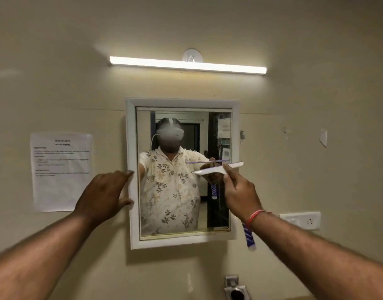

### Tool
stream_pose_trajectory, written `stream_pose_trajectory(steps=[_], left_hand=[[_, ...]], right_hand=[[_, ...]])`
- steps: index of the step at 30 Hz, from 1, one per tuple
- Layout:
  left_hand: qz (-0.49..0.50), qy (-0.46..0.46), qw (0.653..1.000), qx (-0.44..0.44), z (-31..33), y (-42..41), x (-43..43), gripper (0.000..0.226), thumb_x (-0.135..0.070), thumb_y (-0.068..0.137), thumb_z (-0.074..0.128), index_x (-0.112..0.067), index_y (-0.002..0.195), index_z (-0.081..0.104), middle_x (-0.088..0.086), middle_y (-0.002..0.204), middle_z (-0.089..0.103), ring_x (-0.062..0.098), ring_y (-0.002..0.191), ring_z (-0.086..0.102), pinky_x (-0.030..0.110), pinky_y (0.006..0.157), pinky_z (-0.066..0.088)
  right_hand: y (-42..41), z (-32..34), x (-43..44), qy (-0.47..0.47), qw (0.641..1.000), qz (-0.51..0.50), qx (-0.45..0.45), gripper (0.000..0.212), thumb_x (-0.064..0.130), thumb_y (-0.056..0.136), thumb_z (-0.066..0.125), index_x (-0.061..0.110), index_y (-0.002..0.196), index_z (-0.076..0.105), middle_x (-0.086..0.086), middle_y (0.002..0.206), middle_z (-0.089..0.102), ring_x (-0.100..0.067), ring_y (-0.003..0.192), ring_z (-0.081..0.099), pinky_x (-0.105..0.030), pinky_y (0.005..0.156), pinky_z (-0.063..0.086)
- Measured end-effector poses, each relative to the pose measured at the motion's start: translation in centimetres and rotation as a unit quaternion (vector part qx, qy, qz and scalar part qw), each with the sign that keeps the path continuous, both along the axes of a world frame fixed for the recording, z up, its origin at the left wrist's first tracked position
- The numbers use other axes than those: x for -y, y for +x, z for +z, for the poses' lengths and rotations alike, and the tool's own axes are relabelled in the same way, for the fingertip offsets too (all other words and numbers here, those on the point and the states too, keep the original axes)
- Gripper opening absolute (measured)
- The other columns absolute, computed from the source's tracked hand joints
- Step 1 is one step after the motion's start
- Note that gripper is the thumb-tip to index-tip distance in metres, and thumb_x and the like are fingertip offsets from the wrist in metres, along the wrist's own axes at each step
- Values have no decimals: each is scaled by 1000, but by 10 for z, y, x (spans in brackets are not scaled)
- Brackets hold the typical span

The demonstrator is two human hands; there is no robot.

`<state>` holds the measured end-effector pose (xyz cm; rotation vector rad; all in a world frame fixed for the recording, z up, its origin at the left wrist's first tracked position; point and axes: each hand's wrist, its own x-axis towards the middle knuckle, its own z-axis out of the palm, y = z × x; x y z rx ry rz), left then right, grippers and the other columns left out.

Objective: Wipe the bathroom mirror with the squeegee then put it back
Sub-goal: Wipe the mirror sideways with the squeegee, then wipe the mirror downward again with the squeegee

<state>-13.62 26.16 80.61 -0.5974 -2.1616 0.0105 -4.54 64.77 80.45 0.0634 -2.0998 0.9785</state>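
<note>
In the head view, a white-framed mirror [182,173] is seen mounted on a beige wall [305,94]. A lit tube light [188,65] is fixed above it at 12 o'clock. A printed paper sheet [61,171] is taped to the wall at 9 o'clock of the mirror, and a white switch plate [300,220] is set at about 4 o'clock. A metal fitting [236,289] is seen below at 6 o'clock. Nothing is placed between the hands and the glass.

The left hand [104,192] is stretched forward, its fingers [126,173] spread open and laid against the left edge of the mirror frame. The right hand [240,189] is raised before the right part of the glass, its fingers closed around the squeegee [217,168]. The white blade is held nearly level at the mirror's right side, at about 3 o'clock, and the blue-and-white handle end is seen below the wrist, which carries a red thread band [254,217].
</note>
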Motion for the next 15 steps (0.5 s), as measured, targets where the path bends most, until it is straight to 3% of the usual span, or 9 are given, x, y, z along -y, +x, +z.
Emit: stream_pose_trajectory(steps=[2, 5, 8, 11, 13, 15], left_hand=[[1, 19, 999, -26, 35, 4, 6, 108, -49, 66, 106, -15, 156, 55, 11, 142, 64, 38, 123, 65, 55, 105, 53], [8, 11, 999, -43, 88, 6, 11, 124, -56, 63, 105, -18, 165, 43, 12, 165, 46, 39, 147, 49, 56, 121, 42], [32, 2, 998, -57, 137, 7, 11, 149, -68, 64, 98, -16, 176, 15, 12, 184, 13, 37, 168, 18, 56, 135, 23], [64, -4, 998, -30, 167, 2, 3, 169, -82, 65, 89, -14, 174, -20, 9, 185, -19, 32, 172, -11, 50, 140, 3], [66, -23, 998, -10, 176, -1, -4, 175, -84, 63, 89, -14, 171, -29, 9, 183, -27, 31, 171, -17, 51, 140, 1], [67, -45, 997, -7, 178, -6, -12, 175, -83, 64, 89, -13, 169, -32, 10, 182, -29, 30, 171, -18, 52, 140, -1]], right_hand=[[-2, 25, 24, -9, 999, 24, -26, 45, 37, 114, 44, 39, 159, 48, 12, 127, 67, -3, 94, 64, -30, 93, 59], [-9, 69, 66, 7, 997, 49, -51, 45, 35, 115, 45, 35, 159, 49, 7, 136, 66, -2, 105, 59, -32, 102, 57], [-23, 112, 111, 26, 995, 56, -81, 44, 37, 113, 46, 35, 157, 51, 3, 129, 71, -5, 93, 66, -35, 96, 61], [-37, 142, 147, 27, 993, 62, -99, 49, 41, 108, 43, 33, 156, 51, -5, 125, 76, -17, 96, 73, -47, 93, 64], [-42, 156, 164, 14, 993, 62, -95, 50, 40, 107, 43, 30, 155, 52, -8, 127, 75, -19, 99, 72, -50, 95, 63], [-47, 165, 172, -12, 994, 51, -94, 46, 33, 111, 45, 26, 155, 54, -9, 142, 68, -20, 116, 68, -45, 105, 58]])
